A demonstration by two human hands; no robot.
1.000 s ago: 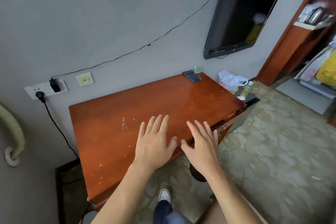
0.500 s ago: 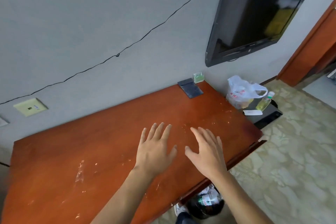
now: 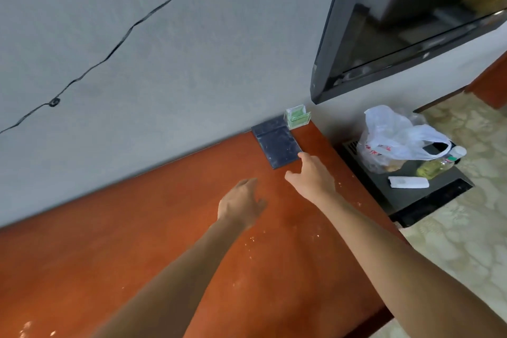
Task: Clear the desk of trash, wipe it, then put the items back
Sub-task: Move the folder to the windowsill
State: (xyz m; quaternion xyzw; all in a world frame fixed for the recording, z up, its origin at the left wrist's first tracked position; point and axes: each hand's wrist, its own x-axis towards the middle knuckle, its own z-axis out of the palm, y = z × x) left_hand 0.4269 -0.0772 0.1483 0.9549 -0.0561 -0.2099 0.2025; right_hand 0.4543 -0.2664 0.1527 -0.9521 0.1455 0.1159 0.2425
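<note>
A reddish wooden desk (image 3: 137, 241) stands against the grey wall, its top flecked with pale crumbs. At its far right corner lies a flat dark blue folder (image 3: 275, 144), and a small clear holder with green cards (image 3: 297, 117) stands behind it by the wall. My right hand (image 3: 311, 175) stretches toward the folder, fingertips at its near right corner, holding nothing. My left hand (image 3: 241, 203) hovers above the desk just left of it, fingers relaxed and empty.
A black TV (image 3: 411, 22) hangs on the wall above the desk's right end. Beside the desk a low black stand (image 3: 428, 195) carries a white plastic bag (image 3: 395, 140), a bottle of yellow liquid (image 3: 439, 163) and a white remote (image 3: 408, 182). A black cable (image 3: 115, 46) runs along the wall.
Both hands have moved away from me toward the desk's far right corner. The right hand now reaches the folder's corner. The view has closed in on that corner.
</note>
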